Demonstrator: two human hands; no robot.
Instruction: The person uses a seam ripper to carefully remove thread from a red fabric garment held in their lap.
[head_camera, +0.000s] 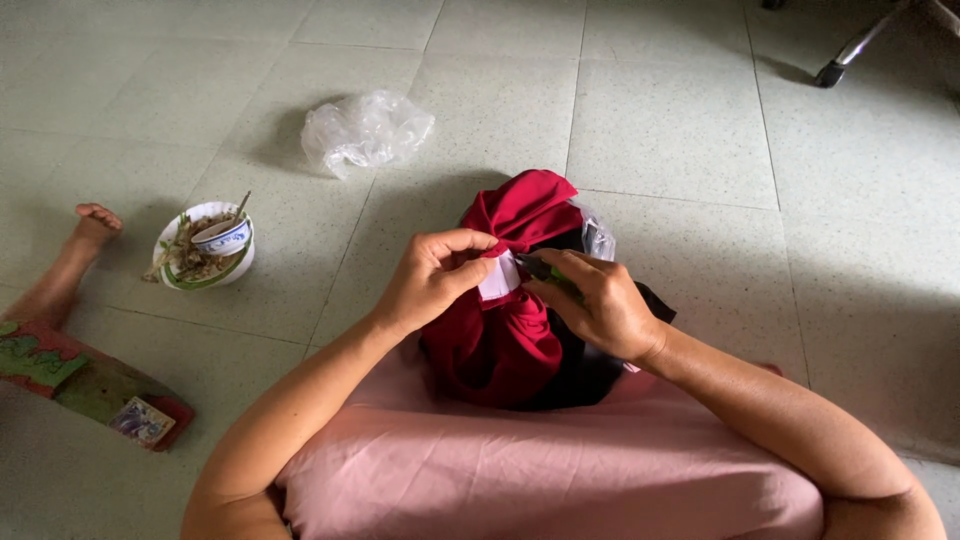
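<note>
From my feed, both arms are bare up to the bottom edge of the frame, no sleeves showing. The left hand and right hand wear no gloves, and I make out no rings. Pale pink cloth covers the lap, possibly a skirt.

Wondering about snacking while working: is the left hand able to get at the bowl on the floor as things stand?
Probably yes: the bowl sits on open floor on the left hand's side, nothing between, but that hand pinches the white tag.
</note>
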